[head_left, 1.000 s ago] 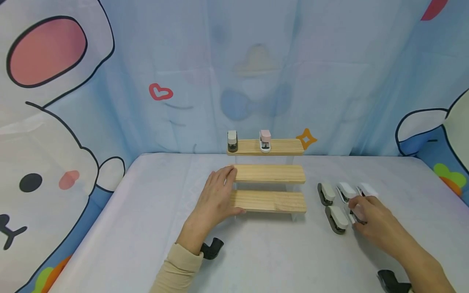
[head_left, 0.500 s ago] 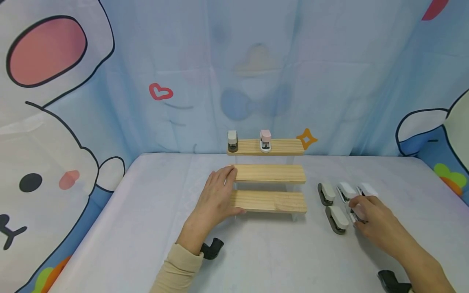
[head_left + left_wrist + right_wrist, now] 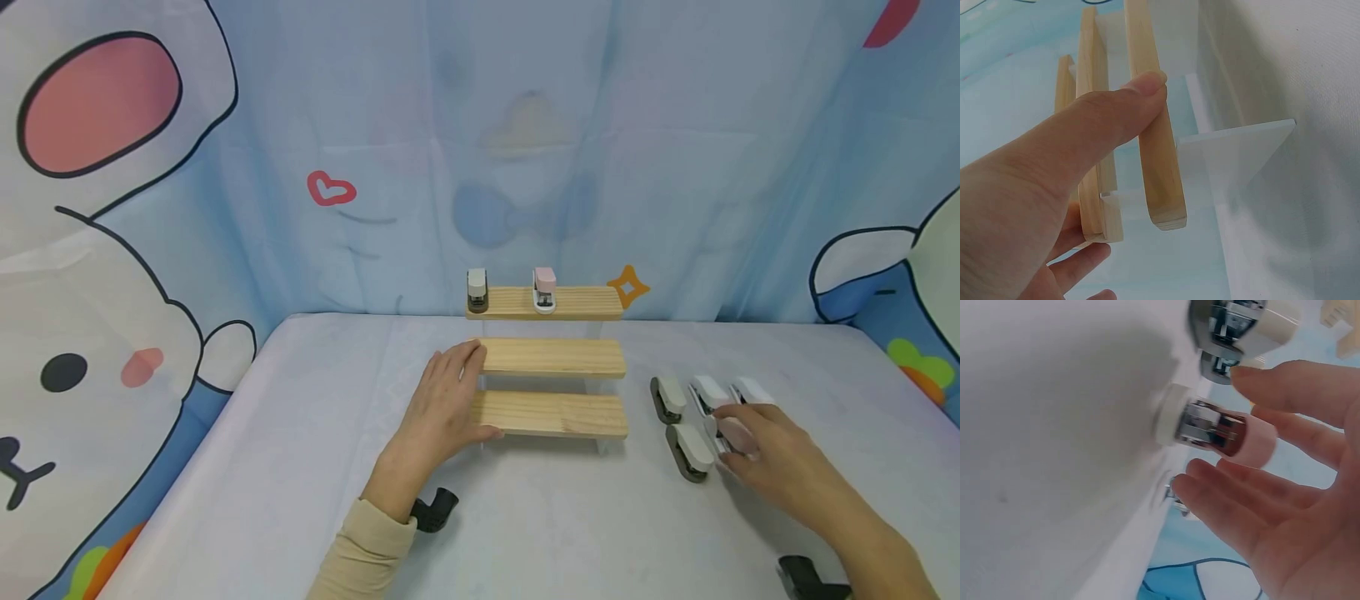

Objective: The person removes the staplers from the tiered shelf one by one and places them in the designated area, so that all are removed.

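Observation:
My left hand (image 3: pixel 444 392) holds the left end of a three-tier wooden shelf stand (image 3: pixel 555 357). In the left wrist view its thumb presses on the front board (image 3: pixel 1163 169), while the fingers reach around the end of the board behind. My right hand (image 3: pixel 776 454) is around a small pink stapler (image 3: pixel 738 435) on the table. The right wrist view shows this pink stapler (image 3: pixel 1254 440) upright between spread thumb and fingers, with gaps around it. A grey stapler (image 3: pixel 1235 331) stands close by the thumb.
On the top board stand a grey-and-white stapler (image 3: pixel 477 290) and a pink-and-white stapler (image 3: pixel 544 290). Grey-based staplers (image 3: pixel 690 452) and white staplers (image 3: pixel 708 393) cluster beside my right hand. Behind the white-covered table (image 3: pixel 315 467) hangs a blue printed curtain (image 3: pixel 375 108).
More of the pink stapler's top shows between my right thumb and fingers than before. My left hand stays put on the shelf stand.

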The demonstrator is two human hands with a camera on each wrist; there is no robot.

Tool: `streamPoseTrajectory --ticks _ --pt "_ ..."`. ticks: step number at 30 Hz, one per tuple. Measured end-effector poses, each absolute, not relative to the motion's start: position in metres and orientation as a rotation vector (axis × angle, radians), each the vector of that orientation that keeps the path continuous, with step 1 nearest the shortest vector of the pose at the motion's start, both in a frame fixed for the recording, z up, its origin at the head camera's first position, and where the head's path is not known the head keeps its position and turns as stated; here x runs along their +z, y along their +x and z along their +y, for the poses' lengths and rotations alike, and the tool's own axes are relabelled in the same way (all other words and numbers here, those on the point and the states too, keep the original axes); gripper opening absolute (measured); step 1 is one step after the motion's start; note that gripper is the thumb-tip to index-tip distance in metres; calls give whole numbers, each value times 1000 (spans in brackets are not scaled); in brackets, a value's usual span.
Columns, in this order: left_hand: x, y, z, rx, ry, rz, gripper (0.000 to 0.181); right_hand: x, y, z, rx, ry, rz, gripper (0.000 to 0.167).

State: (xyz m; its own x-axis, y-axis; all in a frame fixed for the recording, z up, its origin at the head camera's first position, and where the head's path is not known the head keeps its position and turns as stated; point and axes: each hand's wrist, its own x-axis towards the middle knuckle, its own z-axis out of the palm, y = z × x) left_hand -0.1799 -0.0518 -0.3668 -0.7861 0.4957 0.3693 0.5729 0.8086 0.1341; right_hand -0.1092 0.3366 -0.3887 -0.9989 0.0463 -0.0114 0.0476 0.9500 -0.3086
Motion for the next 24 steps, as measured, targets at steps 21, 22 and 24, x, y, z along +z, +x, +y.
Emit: streamPoseTrajectory --ticks 21,22,24 --pt "-368 -181 -52 -341 -805 -2689 108 -356 -107 315 -644 -113 3397 44" --pt "-367 -181 -52 -340 -805 -2690 108 -355 -108 314 -640 -117 3407 44" --pt "-367 -181 -52 -338 -805 -2691 108 -352 -109 311 -640 -147 3439 43"
